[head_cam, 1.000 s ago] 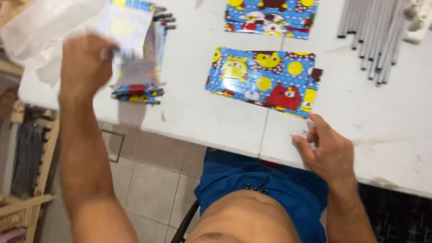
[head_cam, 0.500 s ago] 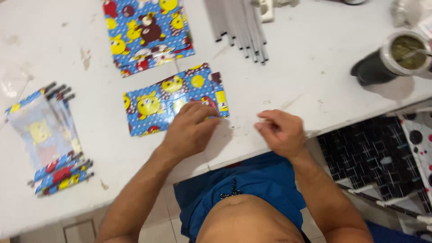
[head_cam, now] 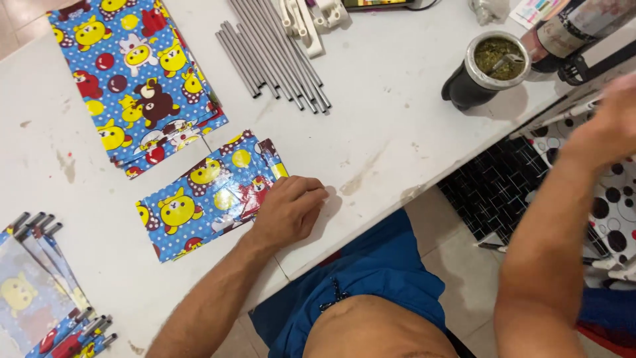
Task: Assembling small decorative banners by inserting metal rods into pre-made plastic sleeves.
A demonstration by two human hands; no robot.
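Under the left hand [head_cam: 288,211]: a sheet of wrapping paper [head_cam: 199,199], bright blue with fine white dots, printed with yellow bears, red figures and yellow discs. Beyond that hand: a stack of sheets [head_cam: 136,73] in the same blue dotted cartoon print, with a brown bear. Ahead of its fingertips: a bundle of plain grey rods [head_cam: 278,56]. Supporting surface: white table [head_cam: 397,132] with faint brownish marks. Near the right hand [head_cam: 613,116]: a black cup [head_cam: 483,69] with silver rim and green contents.
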